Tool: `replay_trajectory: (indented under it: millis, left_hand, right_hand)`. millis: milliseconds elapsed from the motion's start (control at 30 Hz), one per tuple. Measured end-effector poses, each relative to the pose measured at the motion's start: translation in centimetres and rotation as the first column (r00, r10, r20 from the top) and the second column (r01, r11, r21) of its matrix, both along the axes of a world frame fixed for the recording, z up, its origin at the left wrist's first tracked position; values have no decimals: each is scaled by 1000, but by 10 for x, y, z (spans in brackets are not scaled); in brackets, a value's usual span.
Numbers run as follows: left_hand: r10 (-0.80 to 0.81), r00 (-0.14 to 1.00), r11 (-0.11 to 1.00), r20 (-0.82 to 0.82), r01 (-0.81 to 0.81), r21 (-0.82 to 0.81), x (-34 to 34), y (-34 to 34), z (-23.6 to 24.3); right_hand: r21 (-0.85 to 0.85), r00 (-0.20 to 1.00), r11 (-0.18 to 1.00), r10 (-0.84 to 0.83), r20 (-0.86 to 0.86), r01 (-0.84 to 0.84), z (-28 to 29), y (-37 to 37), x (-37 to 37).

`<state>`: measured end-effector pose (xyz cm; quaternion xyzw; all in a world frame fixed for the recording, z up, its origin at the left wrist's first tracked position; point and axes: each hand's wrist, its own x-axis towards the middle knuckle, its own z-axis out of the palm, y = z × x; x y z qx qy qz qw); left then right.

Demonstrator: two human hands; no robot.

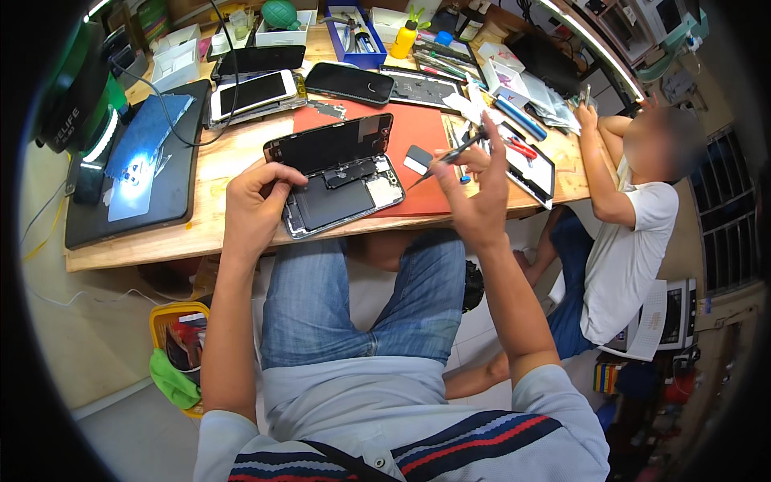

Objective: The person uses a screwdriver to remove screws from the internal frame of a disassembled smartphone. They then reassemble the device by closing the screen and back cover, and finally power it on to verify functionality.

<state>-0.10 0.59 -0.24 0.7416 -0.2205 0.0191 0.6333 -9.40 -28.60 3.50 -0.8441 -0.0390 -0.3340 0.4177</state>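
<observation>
An opened smartphone (331, 205) lies at the front edge of the table, its battery and inner parts showing. Its black screen (333, 143) is tilted up along the far side. My left hand (255, 205) is closed at the phone's left edge, with thumb and fingertips pinched against it. My right hand (482, 197) grips a slim dark screwdriver (448, 161), with the index finger up by its top end. The screwdriver's tip points down and left, just right of the phone and apart from it. A small dark-and-white piece (418, 159) rests on the orange mat (422, 128) beyond the tip.
A white phone (255, 93) and a black phone (349, 83) lie behind the mat. On the left, a closed laptop (88, 193) bears a lit blue sheet. A blue tool tray (356, 56) and yellow bottle (404, 40) stand at the back. Another person (634, 233) sits at the right.
</observation>
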Motion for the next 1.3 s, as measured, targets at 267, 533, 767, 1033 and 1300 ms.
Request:
replay_trajectory:
  millis: [267, 533, 767, 1033, 1300]
  left_hand:
    - [-2, 996, 999, 88, 6, -46, 4, -8, -2]
    - [7, 999, 998, 47, -4, -70, 6, -6, -7]
    - [19, 993, 995, 117, -8, -97, 1, -12, -1]
    - [23, 959, 999, 281, -35, 38, -7, -6, 0]
    - [15, 950, 996, 312, -42, 80, -13, -7, 1]
  right_hand:
    - [-539, 894, 821, -371, -249, 191, 13, -95, 38]
    - [-170, 952, 943, -300, -65, 285, 20, -44, 12]
    - [140, 930, 984, -55, -364, 113, -119, 90, -62]
    - [160, 864, 951, 307, -398, -264, -186, 105, 79]
    - [171, 896, 953, 293, -333, -249, -162, 187, 85]
